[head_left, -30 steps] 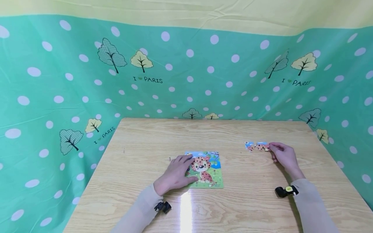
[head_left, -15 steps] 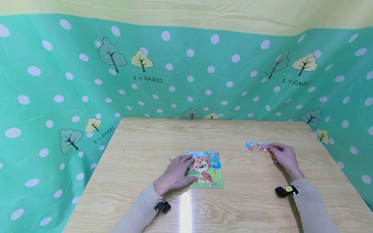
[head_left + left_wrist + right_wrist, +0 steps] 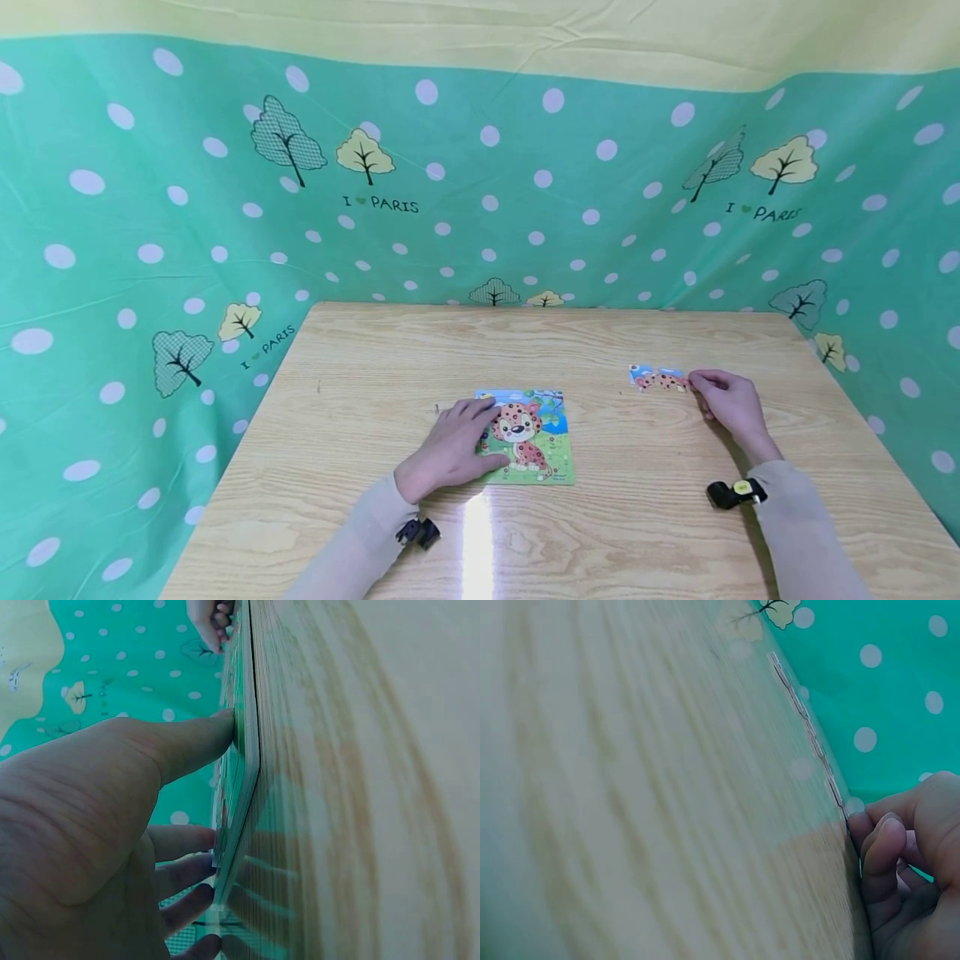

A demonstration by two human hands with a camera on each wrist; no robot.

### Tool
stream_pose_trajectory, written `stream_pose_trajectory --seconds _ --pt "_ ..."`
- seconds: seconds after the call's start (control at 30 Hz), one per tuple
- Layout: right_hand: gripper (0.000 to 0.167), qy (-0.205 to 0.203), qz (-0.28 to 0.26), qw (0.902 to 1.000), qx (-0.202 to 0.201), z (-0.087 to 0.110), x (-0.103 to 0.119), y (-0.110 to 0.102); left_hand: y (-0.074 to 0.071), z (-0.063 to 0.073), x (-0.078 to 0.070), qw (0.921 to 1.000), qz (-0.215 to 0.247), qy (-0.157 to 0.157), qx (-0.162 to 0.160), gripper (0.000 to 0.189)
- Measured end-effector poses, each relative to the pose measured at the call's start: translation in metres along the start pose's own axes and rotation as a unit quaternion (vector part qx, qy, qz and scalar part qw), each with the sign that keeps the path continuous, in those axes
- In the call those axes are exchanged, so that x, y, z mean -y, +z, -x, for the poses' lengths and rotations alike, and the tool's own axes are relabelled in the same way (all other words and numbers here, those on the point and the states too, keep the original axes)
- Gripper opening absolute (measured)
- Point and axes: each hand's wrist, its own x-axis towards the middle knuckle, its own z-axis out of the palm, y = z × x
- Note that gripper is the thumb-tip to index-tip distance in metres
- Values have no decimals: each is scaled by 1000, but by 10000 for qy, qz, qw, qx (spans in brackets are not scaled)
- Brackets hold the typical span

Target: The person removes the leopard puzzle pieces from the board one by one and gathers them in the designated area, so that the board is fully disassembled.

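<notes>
On the table lies a square picture board (image 3: 551, 454) showing a spotted leopard cub on grass. My left hand (image 3: 452, 446) rests over its left side, fingers spread; in the left wrist view the thumb (image 3: 202, 742) touches the board's face. To the right and farther back, a short row of jigsaw pieces (image 3: 660, 379) shows blue sky and a spotted head. The fingers of my right hand (image 3: 731, 404) pinch the right end of this row. Seen edge-on in the right wrist view, the pieces (image 3: 808, 724) form a thin line at the fingertips.
The wooden table (image 3: 600, 533) carries a bright glare strip below the board. A green dotted curtain (image 3: 487, 208) hangs behind and along both sides. Each wrist wears a small black camera, the right one (image 3: 737, 493) on a strap.
My right hand has shifted slightly left, pushing the piece it pinches against the others; the gaps in the row have closed up. The left hand and the board have stayed put.
</notes>
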Motion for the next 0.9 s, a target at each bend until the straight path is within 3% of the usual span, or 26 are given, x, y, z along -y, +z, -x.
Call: stream_pose_trajectory --seconds 0.53,0.9 --pt "59 -64 -377 9992 147 3 0 -1 0 -1 0 10000 -5 -21 29 81" --pt "55 -145 -279 9995 45 10 12 5 1 0 1 10000 -42 25 12 81"
